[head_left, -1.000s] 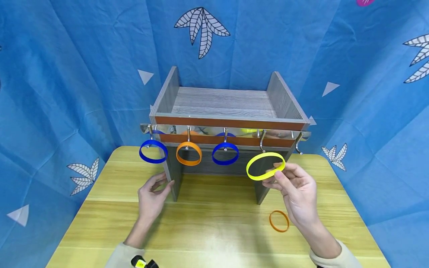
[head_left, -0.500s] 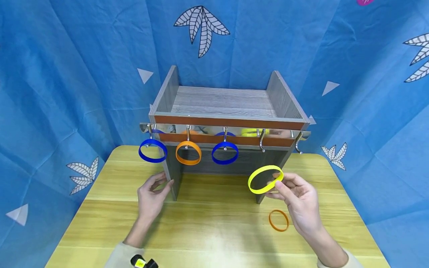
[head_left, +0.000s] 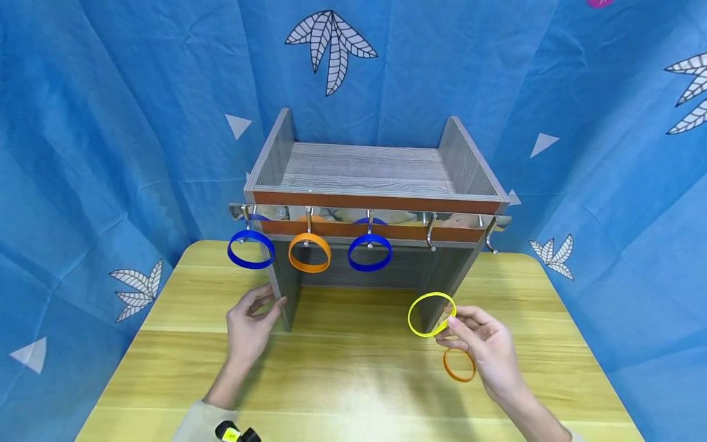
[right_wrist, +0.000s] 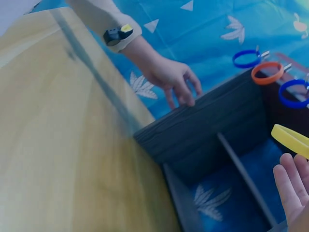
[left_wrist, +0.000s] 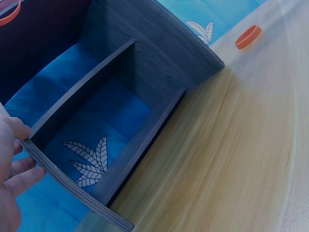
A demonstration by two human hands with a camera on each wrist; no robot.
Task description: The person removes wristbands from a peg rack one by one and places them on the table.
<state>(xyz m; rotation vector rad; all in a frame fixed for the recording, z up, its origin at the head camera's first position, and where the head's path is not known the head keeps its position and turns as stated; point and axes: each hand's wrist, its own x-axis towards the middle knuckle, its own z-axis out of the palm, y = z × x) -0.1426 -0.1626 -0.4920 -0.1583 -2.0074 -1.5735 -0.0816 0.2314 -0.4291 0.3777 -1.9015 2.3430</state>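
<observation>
My right hand (head_left: 483, 350) pinches a yellow silicone wristband (head_left: 426, 295) between thumb and fingers, in front of the rack's right leg and below the hooks. In the right wrist view the same yellow wristband (right_wrist: 289, 140) stands over the fingertips. My left hand (head_left: 253, 322) grips the front edge of the grey wooden rack's left side panel (left_wrist: 77, 181), thumb on one face and fingers on the other. Along the rack's metal hook rail (head_left: 345, 215) hang a blue wristband (head_left: 251, 266), an orange wristband (head_left: 309, 268) and another blue wristband (head_left: 369, 267). The two hooks at the right (head_left: 431, 233) hold no band.
Another orange wristband (head_left: 459, 377) lies on the wooden table (head_left: 331, 380), right of the rack and just below my right hand. The grey rack (head_left: 367, 162) has an upper shelf between raised sides. A blue patterned cloth (head_left: 166, 110) hangs behind and beside the table.
My right hand has moved down with the yellow wristband, away from the fourth hook, and the band has turned more face-on. My left hand stays on the side panel.
</observation>
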